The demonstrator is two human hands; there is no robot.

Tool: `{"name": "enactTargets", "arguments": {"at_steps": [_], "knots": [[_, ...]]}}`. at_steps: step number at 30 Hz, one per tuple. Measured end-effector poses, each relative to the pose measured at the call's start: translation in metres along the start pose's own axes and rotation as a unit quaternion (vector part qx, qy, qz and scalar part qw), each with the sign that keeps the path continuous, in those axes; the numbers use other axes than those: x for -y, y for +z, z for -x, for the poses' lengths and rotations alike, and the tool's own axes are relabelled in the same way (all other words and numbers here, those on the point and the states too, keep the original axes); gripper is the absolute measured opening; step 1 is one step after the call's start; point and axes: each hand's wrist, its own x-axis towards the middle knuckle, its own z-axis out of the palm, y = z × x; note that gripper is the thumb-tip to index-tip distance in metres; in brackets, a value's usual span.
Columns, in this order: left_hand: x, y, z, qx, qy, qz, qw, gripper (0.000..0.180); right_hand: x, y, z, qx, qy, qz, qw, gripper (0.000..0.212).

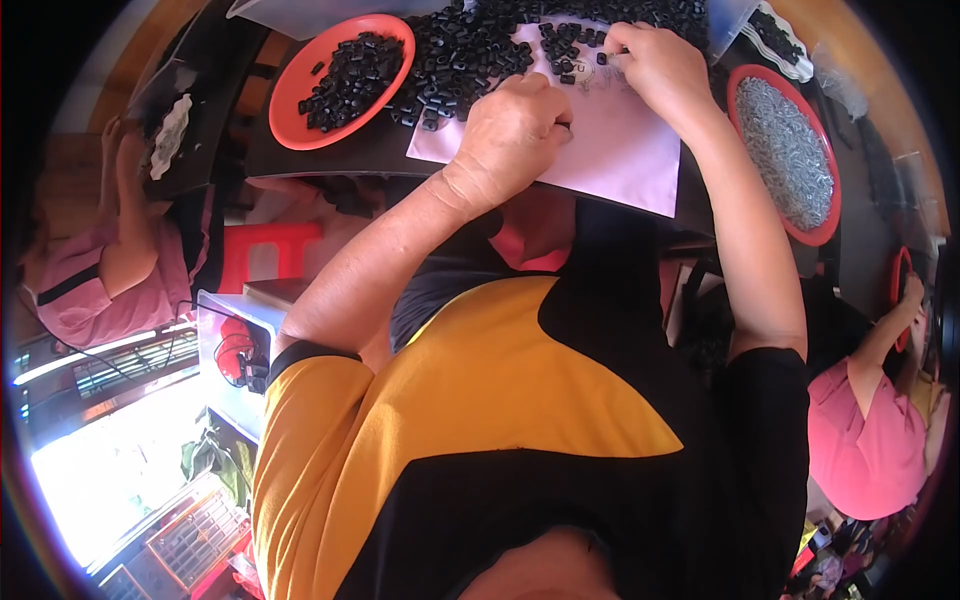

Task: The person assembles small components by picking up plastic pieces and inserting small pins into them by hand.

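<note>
My left hand (pixel 508 132) is closed over the left part of a pink sheet (pixel 625 165), its fingers curled in. A dark bit shows at its fingertips and looks like one of the small black pieces. My right hand (pixel 662 68) reaches to the sheet's far side with thumb and fingers pinched together; whatever they hold is hidden. Just left of those fingertips lie a few loose black pieces (pixel 568 50), short and tube-like. Beyond both hands spreads a large heap of the same black pieces (pixel 465 50), partly resting on the sheet.
An orange-red plate (pixel 287 128) of black pieces stands at the left. To the right, another orange-red tray (pixel 822 234) holds many small clear pieces (pixel 785 150). People in pink tops sit at the left (pixel 110 290) and right (pixel 870 440). A red stool (pixel 262 245) stands at left.
</note>
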Motion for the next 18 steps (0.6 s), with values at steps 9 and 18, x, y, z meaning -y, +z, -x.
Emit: {"name": "enactTargets", "arguments": {"at_steps": [9, 18], "knots": [[-0.017, -0.007, 0.003, 0.004, -0.277, 0.402, 0.873, 0.013, 0.051, -0.023, 0.058, 0.001, 0.084, -0.547, 0.833, 0.011], [-0.026, -0.013, 0.002, 0.005, -0.355, 0.579, 0.734, 0.016, 0.063, -0.022, 0.07, -0.063, 0.021, -0.459, 0.886, 0.013]]}}
